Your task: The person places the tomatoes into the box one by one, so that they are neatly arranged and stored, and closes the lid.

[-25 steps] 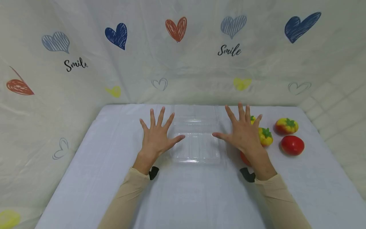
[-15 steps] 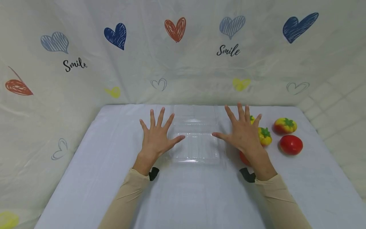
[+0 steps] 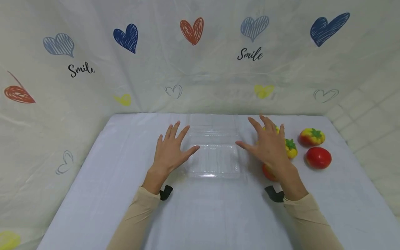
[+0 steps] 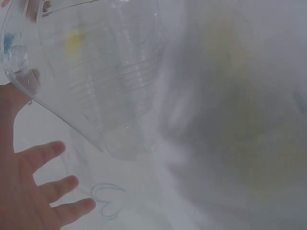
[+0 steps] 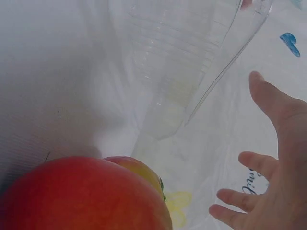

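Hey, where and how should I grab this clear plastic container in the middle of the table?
Probably by its left and right edges, with the left hand coming from the left and the right hand from the right. The clear container looks broad, thin-walled and see-through, and both side edges look unobstructed, so a light two-sided grip should keep it level.

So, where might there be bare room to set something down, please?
Bare cloth lies left of the left hand and in front of the clear box, between the sleeves. It is crowded around the right hand, where fruits cluster.
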`<state>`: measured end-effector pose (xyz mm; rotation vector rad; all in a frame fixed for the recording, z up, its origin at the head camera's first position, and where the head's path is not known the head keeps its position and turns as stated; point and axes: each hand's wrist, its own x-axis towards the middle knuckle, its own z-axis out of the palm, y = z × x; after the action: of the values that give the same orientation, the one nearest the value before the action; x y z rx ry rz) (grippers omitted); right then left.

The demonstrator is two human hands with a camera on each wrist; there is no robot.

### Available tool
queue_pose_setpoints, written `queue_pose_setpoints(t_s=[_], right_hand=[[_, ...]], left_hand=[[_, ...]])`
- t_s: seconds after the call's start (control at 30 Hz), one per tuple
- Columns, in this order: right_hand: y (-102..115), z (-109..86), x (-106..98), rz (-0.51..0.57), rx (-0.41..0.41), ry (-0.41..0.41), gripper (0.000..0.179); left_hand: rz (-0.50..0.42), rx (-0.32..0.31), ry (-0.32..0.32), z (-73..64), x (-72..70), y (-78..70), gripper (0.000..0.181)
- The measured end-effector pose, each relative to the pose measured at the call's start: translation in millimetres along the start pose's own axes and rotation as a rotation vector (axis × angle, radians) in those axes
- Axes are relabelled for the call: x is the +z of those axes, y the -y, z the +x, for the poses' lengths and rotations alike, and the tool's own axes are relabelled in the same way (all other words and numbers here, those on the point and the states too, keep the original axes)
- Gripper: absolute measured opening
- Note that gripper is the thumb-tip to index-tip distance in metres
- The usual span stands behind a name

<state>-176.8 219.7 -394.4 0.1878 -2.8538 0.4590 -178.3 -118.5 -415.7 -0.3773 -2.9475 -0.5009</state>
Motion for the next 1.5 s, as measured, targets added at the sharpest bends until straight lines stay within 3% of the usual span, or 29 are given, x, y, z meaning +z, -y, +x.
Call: queue_pose_setpoints(t_s=[0.57, 1.03, 1.5], right_hand=[[-14.9, -5.5, -6.2, 0.139, 0.03, 0.027, 0.086], [-26.4, -12.3, -8.6, 0.248, 0.089, 0.083, 0.081], [-42.3, -17.3, -12.1, 0.386, 0.112, 0.105, 0.077]], left_hand=[[-0.226, -0.023, -0.016, -7.7, 6.0, 9.5, 0.07], [-0.258, -0.035, 0.026, -9.9, 11.3, 12.9, 0.066], [-0.355, -0.047, 0.071, -14.3, 16.2, 17.8, 0.06]])
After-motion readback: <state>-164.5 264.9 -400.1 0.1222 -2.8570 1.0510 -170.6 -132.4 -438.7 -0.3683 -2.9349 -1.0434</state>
